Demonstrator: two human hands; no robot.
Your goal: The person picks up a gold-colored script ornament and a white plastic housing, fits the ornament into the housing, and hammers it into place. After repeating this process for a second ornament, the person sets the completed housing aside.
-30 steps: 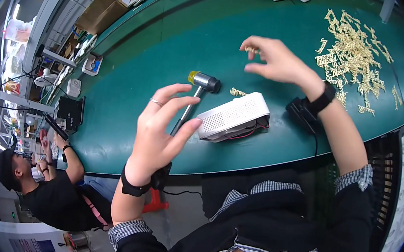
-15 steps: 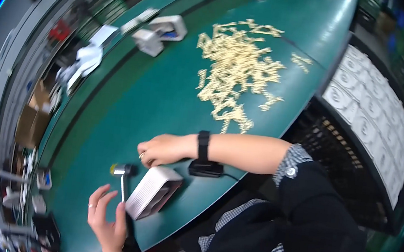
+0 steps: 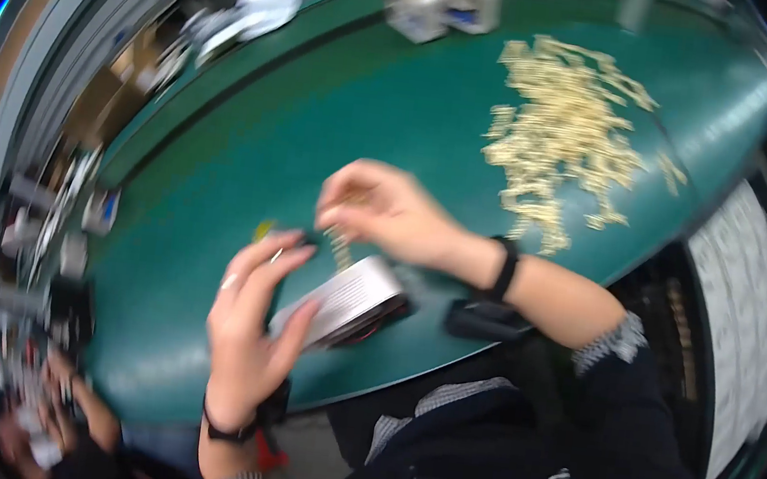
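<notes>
A small white box (image 3: 353, 298) with a dark opening on its near side lies on the green table. My left hand (image 3: 251, 324) is spread around the box's left end, thumb over its face and fingers beyond the far side; blur hides how firmly they touch. Above the box, my right hand (image 3: 378, 206) pinches a small cream notched strip (image 3: 339, 249), which hangs down toward the box's top edge. A small hammer's yellow tip (image 3: 264, 229) shows behind my left fingers, which cover most of it.
A pile of cream notched strips (image 3: 562, 127) is spread at the far right. Two white housings (image 3: 419, 9) stand at the back. Beside the table on the right is a black crate of white parts (image 3: 740, 309). Another person's hand (image 3: 56, 371) shows at lower left.
The view has swung, so the table's things sit farther right and higher. My right hand has come up off the table with a cream strip. My left hand has closed in around the box.
</notes>
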